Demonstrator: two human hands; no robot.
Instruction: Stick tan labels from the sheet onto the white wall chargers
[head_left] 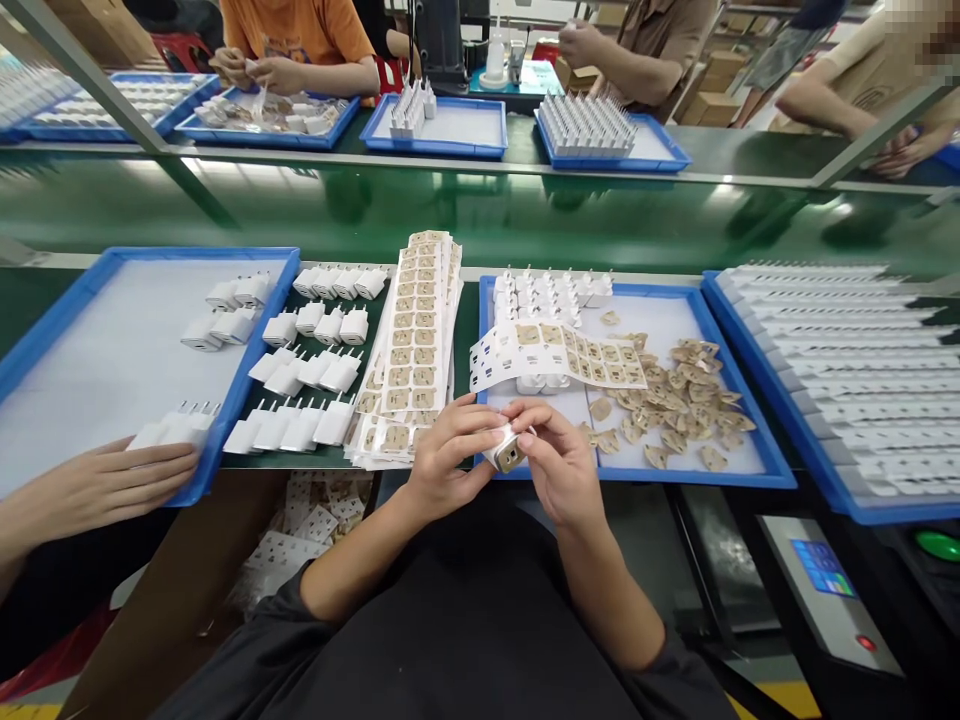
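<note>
My left hand (454, 450) is wrapped round a white plug adapter (501, 450) with a tan end face, held above the front edge of the middle tray. Fingers of my right hand (559, 455) are pressed against the adapter's other side. Just beyond my hands, a curved sticker sheet (600, 362) lies over white adapters (536, 295) in the blue tray (765, 455). Tan peeled pieces (675, 400) are heaped in the tray's right part. A stack of long sticker sheets (412, 340) lies left of my hands.
Rows of white adapters (300, 425) stand left of the sheets. Another person's hand (142, 480) touches adapters in the left blue tray (289, 262). A full tray (825, 400) sits at right, near a device with a screen (825, 568). People work across the bench.
</note>
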